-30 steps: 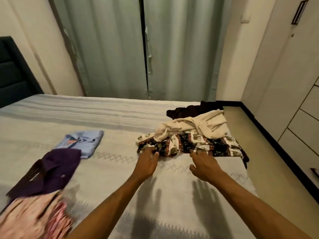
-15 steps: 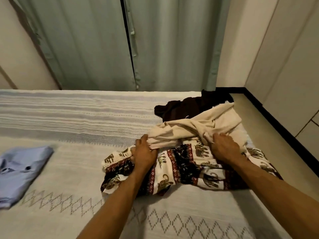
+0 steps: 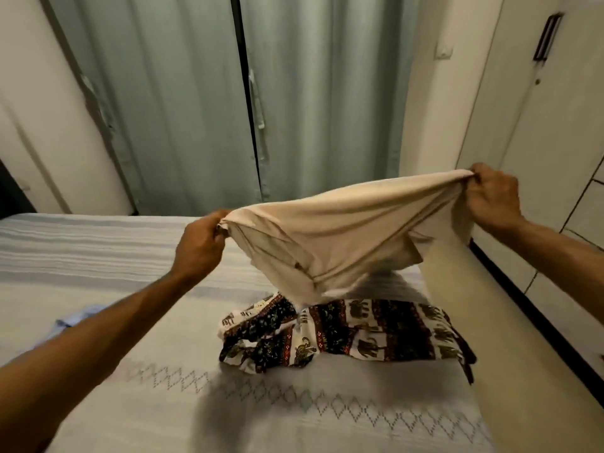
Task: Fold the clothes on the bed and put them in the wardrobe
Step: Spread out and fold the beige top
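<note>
A cream garment hangs in the air above the bed, stretched between both hands. My left hand grips its left end and my right hand grips its right end, held higher. Under it, an elephant-print garment in black, red and white lies crumpled on the bedspread. A corner of a light blue folded garment shows behind my left forearm. The white wardrobe stands at the right.
Grey-green curtains hang behind the bed. A strip of beige floor with a dark skirting line runs between the bed's right edge and the wardrobe drawers. The dark headboard's edge shows at far left.
Both hands took hold of the cream garment on the pile and lifted it up, spreading it wide. The dark brown garment behind the pile is now hidden.
</note>
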{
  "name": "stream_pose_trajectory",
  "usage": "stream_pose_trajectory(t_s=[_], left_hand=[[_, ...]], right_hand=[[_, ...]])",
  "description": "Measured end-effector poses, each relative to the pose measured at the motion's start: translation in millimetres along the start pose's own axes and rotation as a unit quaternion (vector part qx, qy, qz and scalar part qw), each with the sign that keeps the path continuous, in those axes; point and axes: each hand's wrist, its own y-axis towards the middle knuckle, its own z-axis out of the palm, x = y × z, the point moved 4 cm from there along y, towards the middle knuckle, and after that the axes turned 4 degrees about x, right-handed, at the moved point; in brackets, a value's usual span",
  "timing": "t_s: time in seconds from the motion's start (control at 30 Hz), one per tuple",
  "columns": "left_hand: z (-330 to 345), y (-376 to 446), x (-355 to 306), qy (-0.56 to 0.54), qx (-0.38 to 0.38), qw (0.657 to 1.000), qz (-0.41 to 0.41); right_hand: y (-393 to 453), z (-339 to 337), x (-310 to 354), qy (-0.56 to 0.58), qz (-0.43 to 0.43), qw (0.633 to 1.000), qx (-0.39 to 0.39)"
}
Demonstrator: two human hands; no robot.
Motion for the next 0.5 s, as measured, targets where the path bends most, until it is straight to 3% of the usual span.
stream_pose_trajectory(t_s=[0.23,0.37,0.5], left_hand=[[-185.6,-52.7,-118.8,-0.003,0.003,0.993,0.116],[-265.2,-96.3,-164.3,0.025,0.016,0.99,0.141],[-312.1,-134.6,-184.1,0.136,0.072,0.977,0.15]], right_hand=[[-43.3,-184.0,90.5,0.078,0.095,0.99,-0.069],[-78.6,-266.5,122.2,0.055,-0.003,0.998,-0.037],[-125.7,-321.0,134.6,0.038,-0.057,0.996,0.058]])
